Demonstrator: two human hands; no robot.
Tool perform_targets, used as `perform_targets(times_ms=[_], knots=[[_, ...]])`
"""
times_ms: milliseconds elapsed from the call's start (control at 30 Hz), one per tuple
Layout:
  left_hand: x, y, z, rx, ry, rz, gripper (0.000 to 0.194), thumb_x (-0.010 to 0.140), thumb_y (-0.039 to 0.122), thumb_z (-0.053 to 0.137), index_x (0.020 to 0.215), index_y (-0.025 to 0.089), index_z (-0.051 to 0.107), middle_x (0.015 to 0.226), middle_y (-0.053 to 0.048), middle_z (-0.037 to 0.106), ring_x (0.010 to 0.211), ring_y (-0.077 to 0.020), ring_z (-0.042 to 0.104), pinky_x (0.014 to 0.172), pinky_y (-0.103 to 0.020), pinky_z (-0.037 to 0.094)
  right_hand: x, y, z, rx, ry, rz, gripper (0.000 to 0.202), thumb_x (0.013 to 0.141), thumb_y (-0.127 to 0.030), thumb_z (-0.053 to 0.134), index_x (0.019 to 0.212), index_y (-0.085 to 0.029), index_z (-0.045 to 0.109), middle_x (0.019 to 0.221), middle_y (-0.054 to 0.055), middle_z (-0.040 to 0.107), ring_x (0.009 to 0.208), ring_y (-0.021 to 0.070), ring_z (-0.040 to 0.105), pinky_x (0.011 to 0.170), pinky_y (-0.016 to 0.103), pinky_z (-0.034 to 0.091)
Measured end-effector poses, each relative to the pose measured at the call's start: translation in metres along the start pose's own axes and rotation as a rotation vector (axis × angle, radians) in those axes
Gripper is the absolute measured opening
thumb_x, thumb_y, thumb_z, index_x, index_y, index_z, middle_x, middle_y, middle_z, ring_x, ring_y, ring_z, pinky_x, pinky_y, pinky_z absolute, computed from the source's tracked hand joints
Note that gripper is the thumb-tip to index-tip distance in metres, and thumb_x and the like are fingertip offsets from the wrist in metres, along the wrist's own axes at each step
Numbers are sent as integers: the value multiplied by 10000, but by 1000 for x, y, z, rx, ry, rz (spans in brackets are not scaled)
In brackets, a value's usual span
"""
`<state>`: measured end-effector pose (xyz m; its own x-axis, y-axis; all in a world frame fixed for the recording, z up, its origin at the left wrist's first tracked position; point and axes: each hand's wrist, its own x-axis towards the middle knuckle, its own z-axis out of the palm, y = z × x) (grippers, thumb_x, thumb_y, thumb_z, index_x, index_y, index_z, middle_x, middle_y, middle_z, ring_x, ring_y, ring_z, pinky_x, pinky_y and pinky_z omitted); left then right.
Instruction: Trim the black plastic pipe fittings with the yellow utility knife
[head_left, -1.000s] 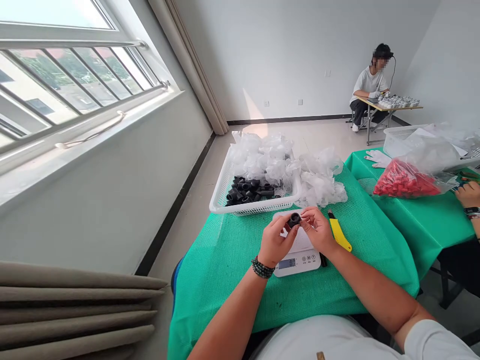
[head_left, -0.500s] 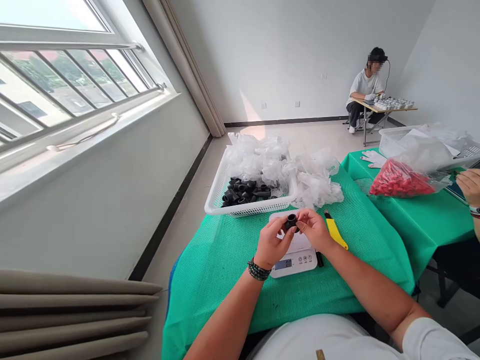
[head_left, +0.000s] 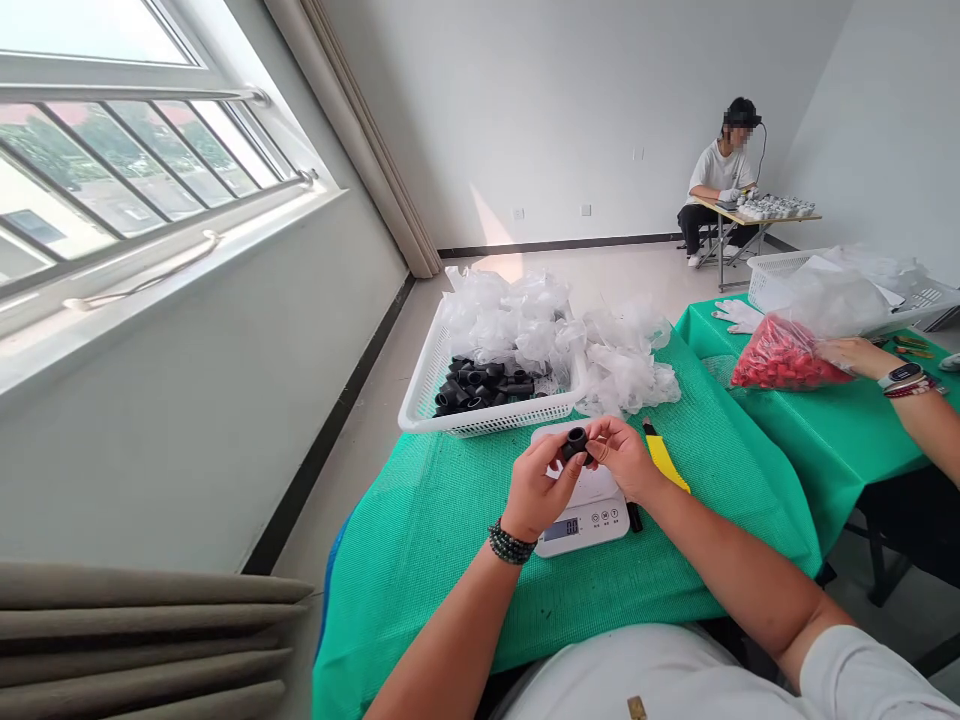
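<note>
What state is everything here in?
Black fitting: held over the scale.
Left hand: closed on the fitting.
Right hand: gripping it too.
Scale: on, showing 0.0.
Near basket: holding black fittings and crumpled plastic bags.
Far basket: heaped with clear plastic.
Yellow knife: lying down, blade position unclear.
Clear bag: filled with red pieces, a co-worker's hand at it.
White glove: laid down, unworn.

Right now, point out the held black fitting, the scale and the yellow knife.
Black fitting (head_left: 575, 450), head view: body below its open end.
Scale (head_left: 590, 488), head view: white weighing platform.
Yellow knife (head_left: 665, 461), head view: handle.
</note>
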<state>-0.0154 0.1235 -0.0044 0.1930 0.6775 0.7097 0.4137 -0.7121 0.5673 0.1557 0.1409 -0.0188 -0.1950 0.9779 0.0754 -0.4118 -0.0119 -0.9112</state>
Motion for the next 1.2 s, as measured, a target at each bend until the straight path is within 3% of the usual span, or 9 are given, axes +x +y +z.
perform_targets(times_ms=[767,900,1200], knots=[[-3,-3,0,17,6,-18,267,1045,394,619,1176,187,725,797,-21,715,629,-122,606,584,-242,535,-1,-10,9,92,-13,68,548,593,-581,1004,704,-195,631,836,-5,657,609,85,531,528,226,439],[-2,-1,0,13,17,1,239,1035,361,640,1173,185,723,785,-12,707,629,-119,604,585,-232,532,-2,-8,8,100,-8,64,533,587,-567,1011,768,-210,660,849,-6,666,610,91,536,514,227,427],[-2,-1,2,2,23,12,216,1020,304,657,1194,188,711,819,-12,721,632,-109,597,596,-221,529,0,-7,3,64,-57,59,549,605,-567,1003,707,-201,606,843,-13,655,598,80,511,544,245,415]])
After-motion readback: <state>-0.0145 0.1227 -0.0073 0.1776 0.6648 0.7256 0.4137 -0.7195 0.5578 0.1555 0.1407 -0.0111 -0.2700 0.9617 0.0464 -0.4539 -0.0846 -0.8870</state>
